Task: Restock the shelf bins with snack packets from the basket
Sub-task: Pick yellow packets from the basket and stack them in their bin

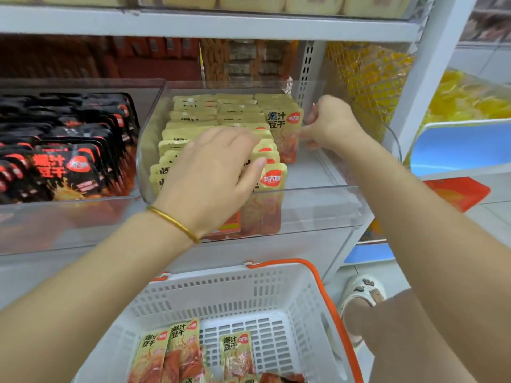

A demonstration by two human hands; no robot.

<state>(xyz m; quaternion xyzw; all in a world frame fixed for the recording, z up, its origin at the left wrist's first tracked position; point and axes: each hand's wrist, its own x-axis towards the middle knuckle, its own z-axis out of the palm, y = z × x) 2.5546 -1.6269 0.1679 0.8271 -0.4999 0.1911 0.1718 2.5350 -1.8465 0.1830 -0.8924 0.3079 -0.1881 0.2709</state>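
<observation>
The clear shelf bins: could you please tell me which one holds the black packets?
The left-hand bin: it is filled with black packets, whereas the middle bin beside it holds yellow packets.

Colourless, see-through plastic for the middle bin. Inside, tan-yellow packets with bold black lettering, a red rounded badge bearing white characters, and orange-red picture fields lower down. To the left, black packets with orange-red lettering, the same red badge and an orange splash print. White basket with a grid of slots, bright orange handle; within, loose packets in matching tan, black and red. Gold bangle. Pale grey-white shelf. Rightward, yellow goods behind a criss-cross pattern, a sky-blue panel, a red-orange box. Cream shoe with brown trim.
</observation>
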